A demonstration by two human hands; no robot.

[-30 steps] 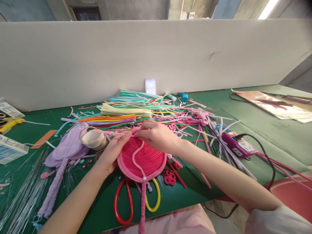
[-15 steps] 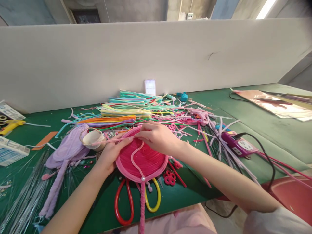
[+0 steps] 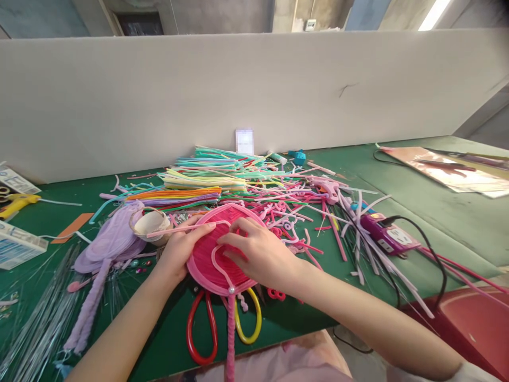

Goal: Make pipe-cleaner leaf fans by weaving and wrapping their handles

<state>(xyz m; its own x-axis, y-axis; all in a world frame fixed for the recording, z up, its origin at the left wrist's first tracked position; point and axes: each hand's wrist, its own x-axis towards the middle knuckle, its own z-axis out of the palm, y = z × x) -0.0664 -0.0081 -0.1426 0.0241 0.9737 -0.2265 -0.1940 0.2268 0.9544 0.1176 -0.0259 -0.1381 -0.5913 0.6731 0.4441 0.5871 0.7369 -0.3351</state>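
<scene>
My left hand point(image 3: 178, 249) is closed on the left edge of a round, deep-pink fan point(image 3: 201, 262) made of pipe cleaners, with its thumb lying over the front. Under that thumb runs a light pink pipe cleaner point(image 3: 161, 232), its free end pointing left. The same-coloured strand curves across the fan face down to a white bead point(image 3: 232, 290) at the top of the twisted pink handle point(image 3: 231, 334). Over the right part of the face, my right hand point(image 3: 264, 252) pinches the curved strand at its fingertips. Its palm hides the fan's right side.
Scissors with one red handle point(image 3: 188, 329) and one yellow handle point(image 3: 260, 318) lie below the fan. A lilac fan point(image 3: 113, 239) and a small pale cup point(image 3: 151, 225) are on the left. Bundled pipe cleaners point(image 3: 207, 180) lie behind; a purple power strip point(image 3: 392, 236) sits right.
My right hand has moved down and slightly right across the fan face, from its upper part to the middle. The strand there is bent into a tighter curve. My left hand keeps its hold.
</scene>
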